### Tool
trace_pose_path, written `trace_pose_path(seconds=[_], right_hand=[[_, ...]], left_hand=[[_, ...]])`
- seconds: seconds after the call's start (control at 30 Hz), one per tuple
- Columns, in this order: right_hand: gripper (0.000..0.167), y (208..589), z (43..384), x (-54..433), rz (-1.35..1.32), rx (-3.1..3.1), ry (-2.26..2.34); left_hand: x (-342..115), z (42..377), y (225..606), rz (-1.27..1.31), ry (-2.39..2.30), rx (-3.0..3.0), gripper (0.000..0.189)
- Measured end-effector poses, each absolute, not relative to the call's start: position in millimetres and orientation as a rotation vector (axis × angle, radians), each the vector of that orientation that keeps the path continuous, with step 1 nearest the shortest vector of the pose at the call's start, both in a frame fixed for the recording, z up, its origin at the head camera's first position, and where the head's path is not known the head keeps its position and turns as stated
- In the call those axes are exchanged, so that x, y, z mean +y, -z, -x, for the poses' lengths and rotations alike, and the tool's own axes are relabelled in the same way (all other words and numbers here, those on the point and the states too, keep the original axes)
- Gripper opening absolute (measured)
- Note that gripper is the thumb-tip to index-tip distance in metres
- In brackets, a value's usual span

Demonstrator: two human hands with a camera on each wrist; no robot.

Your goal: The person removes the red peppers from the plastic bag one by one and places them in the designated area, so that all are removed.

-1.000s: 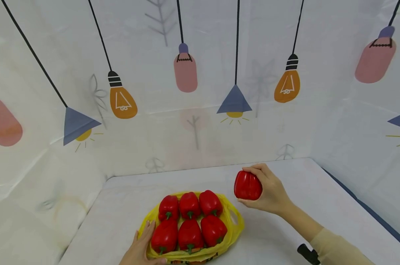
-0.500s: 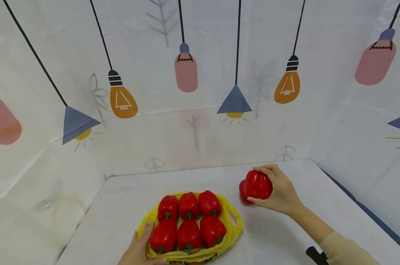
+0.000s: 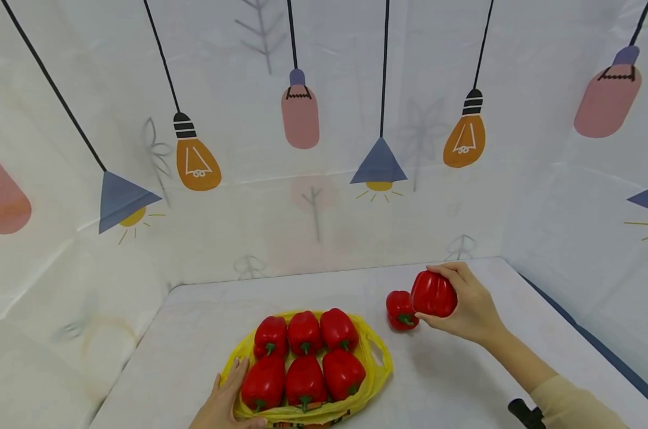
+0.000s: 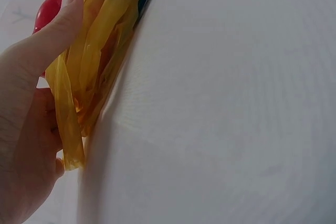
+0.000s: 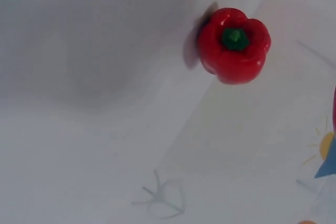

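In the head view my right hand (image 3: 471,310) grips a red bell pepper (image 3: 433,294) from the right, above the table. Just left of it another red bell pepper (image 3: 397,305) sits on the table; the right wrist view shows this lone pepper (image 5: 236,65) with its green stem. A yellow plastic bag (image 3: 376,376), its mouth spread wide, holds several red bell peppers in two rows. My left hand (image 3: 224,402) grips the bag's near left side. In the left wrist view the thumb (image 4: 58,24) lies over the yellow plastic (image 4: 94,40).
The white-covered table (image 3: 205,316) meets a white backdrop (image 3: 356,232) printed with hanging lamps and bulbs. A dark blue strip (image 3: 597,339) runs along the right side. On the right forearm is a black device (image 3: 524,412), beside a beige sleeve (image 3: 576,405).
My right hand has moved right with its bell pepper, bringing the lone pepper on the table into view. The left hand and bag have barely moved.
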State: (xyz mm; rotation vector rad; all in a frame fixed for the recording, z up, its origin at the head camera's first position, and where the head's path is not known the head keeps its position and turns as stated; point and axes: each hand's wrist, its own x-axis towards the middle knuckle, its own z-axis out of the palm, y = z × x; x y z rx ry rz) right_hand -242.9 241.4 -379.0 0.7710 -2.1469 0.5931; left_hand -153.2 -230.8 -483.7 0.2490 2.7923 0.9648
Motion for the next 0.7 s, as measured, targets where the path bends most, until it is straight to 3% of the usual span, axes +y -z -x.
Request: trace_pose_path(seconds=[0.47,0.7], right_hand=[[0.085,397,255,263,-0.73,-2.145,-0.577],[0.092,406,260,268,-0.653,-2.197,-0.593]], left_hand=[[-233,153,485,-0.296,-0.984,2.812,0.114],[-232,155,488,-0.355,-0.989,2.839,0.113]])
